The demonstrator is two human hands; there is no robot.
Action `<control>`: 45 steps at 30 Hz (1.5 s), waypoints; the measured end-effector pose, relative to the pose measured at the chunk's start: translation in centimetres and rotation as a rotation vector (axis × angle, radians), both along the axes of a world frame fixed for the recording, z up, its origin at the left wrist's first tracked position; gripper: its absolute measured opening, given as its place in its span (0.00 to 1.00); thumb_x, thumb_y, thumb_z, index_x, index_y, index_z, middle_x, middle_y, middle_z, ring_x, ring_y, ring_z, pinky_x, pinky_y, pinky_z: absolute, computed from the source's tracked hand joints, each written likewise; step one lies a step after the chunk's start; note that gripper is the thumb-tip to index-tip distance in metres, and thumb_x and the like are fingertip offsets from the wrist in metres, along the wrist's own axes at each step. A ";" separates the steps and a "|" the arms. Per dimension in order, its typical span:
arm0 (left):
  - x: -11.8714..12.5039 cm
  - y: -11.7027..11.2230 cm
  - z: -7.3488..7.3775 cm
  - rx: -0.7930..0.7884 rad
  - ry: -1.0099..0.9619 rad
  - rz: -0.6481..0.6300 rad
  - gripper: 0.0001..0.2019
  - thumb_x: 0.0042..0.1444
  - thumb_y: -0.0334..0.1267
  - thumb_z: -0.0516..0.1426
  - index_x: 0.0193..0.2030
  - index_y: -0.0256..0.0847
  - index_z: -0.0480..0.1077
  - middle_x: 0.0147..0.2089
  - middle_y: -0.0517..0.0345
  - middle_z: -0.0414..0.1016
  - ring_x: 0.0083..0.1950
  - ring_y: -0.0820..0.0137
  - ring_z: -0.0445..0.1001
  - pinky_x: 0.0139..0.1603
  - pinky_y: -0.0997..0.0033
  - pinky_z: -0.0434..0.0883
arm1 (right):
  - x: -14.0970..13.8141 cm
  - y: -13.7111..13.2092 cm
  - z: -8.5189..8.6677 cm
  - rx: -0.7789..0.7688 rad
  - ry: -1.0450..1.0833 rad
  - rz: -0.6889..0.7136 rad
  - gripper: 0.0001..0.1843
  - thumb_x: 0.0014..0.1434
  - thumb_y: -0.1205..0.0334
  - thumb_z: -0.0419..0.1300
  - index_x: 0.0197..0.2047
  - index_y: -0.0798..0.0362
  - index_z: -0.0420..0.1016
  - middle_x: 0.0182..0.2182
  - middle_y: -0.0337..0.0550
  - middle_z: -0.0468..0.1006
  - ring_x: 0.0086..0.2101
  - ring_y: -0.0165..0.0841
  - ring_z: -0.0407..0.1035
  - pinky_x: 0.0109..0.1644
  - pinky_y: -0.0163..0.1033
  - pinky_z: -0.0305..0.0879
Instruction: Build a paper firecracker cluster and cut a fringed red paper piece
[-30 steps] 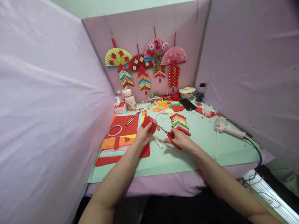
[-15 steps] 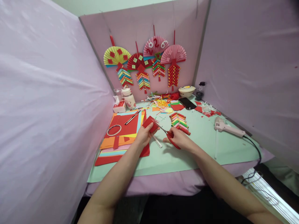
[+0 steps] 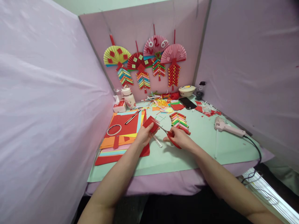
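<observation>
A small piece of red paper (image 3: 149, 122) is pinched in my left hand (image 3: 144, 136); its far right edge is cut into thin fringe strips. My right hand (image 3: 179, 137) is closed round the red handles of a pair of scissors (image 3: 173, 140). The scissor blades point left and reach the fringed side of the paper. Just below the paper, a white stick-like tool (image 3: 157, 142) lies on the table. Behind my right hand lies a string of rolled paper firecrackers (image 3: 178, 121) in several colours.
Coloured paper sheets (image 3: 123, 126), a ring (image 3: 114, 130) and a craft knife (image 3: 132, 117) lie at left. A glue gun (image 3: 230, 128) with a cord is at right. Paper scraps (image 3: 162, 102), a phone (image 3: 187, 103) and a lidded bowl (image 3: 187, 91) are behind. Paper fan ornaments (image 3: 174, 54) hang on the back wall.
Hardly anything differs. The paper and the scissors have shifted very slightly; both hands keep their hold.
</observation>
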State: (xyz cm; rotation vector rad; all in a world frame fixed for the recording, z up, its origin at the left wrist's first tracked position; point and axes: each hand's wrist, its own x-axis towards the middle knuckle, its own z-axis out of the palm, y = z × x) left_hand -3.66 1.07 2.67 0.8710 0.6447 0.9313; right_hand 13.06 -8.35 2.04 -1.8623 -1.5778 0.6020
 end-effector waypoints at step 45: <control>0.0 -0.2 -0.6 -0.012 0.082 -0.113 0.15 0.46 0.37 0.67 0.42 0.39 0.75 0.41 0.53 0.77 0.40 0.69 0.74 0.43 0.66 0.72 | 0.0 -0.1 0.1 0.026 0.054 -0.017 0.22 0.46 0.43 0.64 0.26 0.51 0.60 0.24 0.36 0.70 0.26 0.31 0.64 0.26 0.32 0.51</control>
